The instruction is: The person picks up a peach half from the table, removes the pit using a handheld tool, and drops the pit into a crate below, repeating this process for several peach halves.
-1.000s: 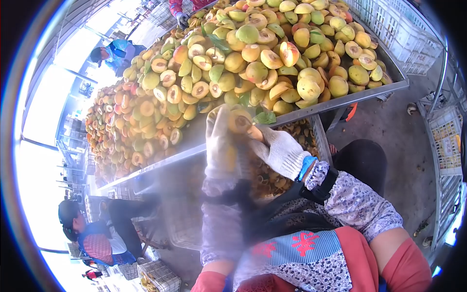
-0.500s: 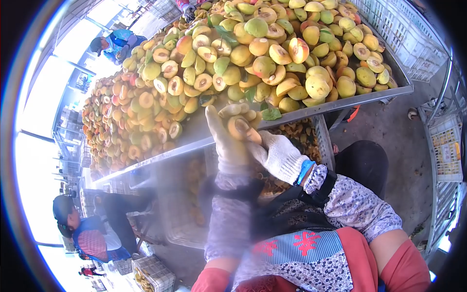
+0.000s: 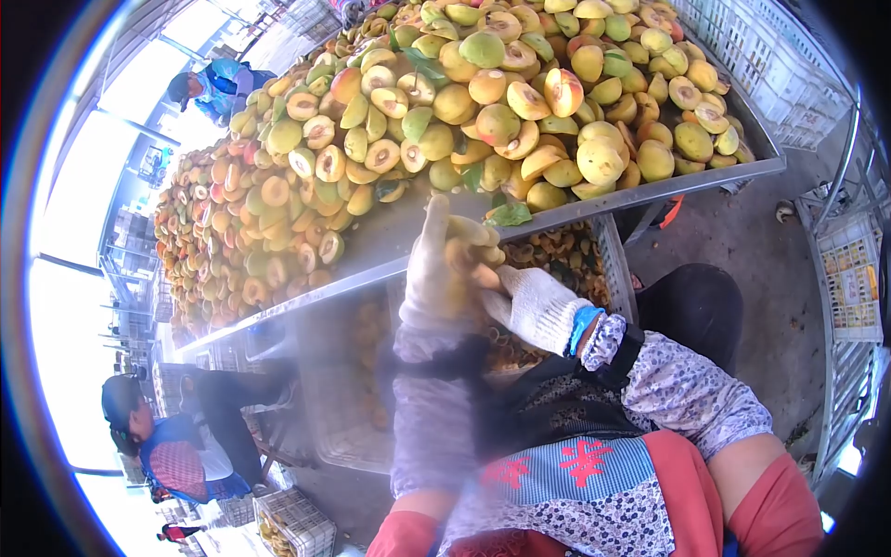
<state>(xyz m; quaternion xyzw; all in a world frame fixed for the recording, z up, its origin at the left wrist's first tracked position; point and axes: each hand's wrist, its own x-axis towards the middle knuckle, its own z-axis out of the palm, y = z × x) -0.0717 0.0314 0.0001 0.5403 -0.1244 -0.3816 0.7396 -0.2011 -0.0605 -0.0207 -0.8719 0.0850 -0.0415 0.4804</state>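
My left hand (image 3: 429, 274), in a pale stained glove, is closed around a halved yellow peach (image 3: 457, 258), its thumb sticking up. The peach is mostly hidden by the fingers and blurred. My right hand (image 3: 538, 302), in a white knit glove, presses against it from the right with fingers closed. Something small and orange-brown shows at its fingertips; I cannot make out what it is. Both hands are just above the front edge of a metal table (image 3: 390, 227) heaped with peach halves (image 3: 380, 156), many showing hollow or brown centres.
Below the table edge, a crate (image 3: 620, 269) contains cut fruit pieces. White plastic crates (image 3: 752, 70) are stacked at the upper right. A seated person (image 3: 176, 436) is at the lower left, another person (image 3: 218, 88) beyond the heap. A green leaf (image 3: 509, 214) lies at the table edge.
My hands have come closer together around the peach, and its cut face, visible before, is now largely covered by my fingers. The whole view has shifted slightly.
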